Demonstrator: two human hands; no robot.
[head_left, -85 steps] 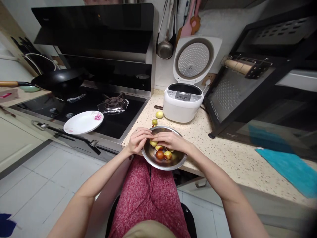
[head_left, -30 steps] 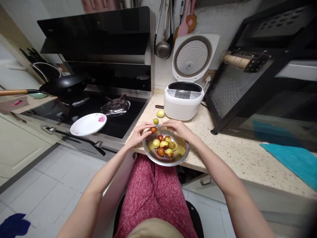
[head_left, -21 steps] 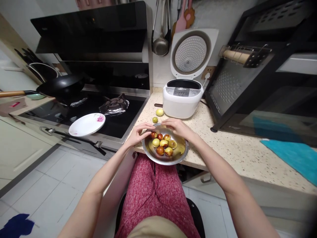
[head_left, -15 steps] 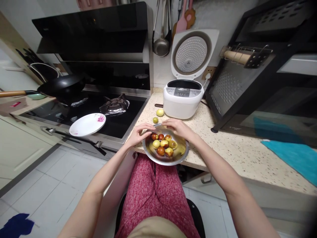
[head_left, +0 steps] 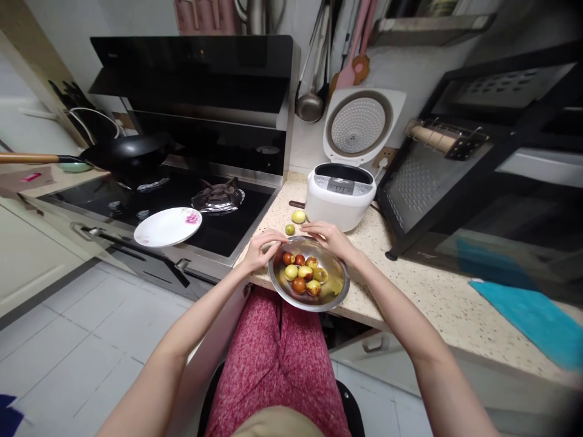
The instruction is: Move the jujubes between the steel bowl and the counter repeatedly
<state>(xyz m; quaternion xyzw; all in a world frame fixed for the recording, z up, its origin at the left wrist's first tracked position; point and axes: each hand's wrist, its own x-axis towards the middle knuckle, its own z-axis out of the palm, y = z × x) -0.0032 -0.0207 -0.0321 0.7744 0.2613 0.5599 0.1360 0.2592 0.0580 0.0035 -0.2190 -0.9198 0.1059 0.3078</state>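
A shiny metal bowl sits at the counter's front edge, its near side over my lap. Inside lie several jujubes, some yellow-green, some mottled or red-brown. My left hand is at the bowl's far left rim, thumb and fingers closed about the edge. Across the far right rim lies my right hand, fingers stretched out to the left and palm down; what is under them is hidden. Just beyond the fingertips are a small green jujube and a larger yellow one on the counter.
Behind the bowl stands a white rice cooker, lid raised, with a dark handle beside it. A floral white plate rests at the front of the stove, near a black wok. A teal cloth lies right.
The whole view has shifted, so the scene sits slightly lower and further right. Both hands stay at the bowl's far rim, and the jujubes keep their arrangement.
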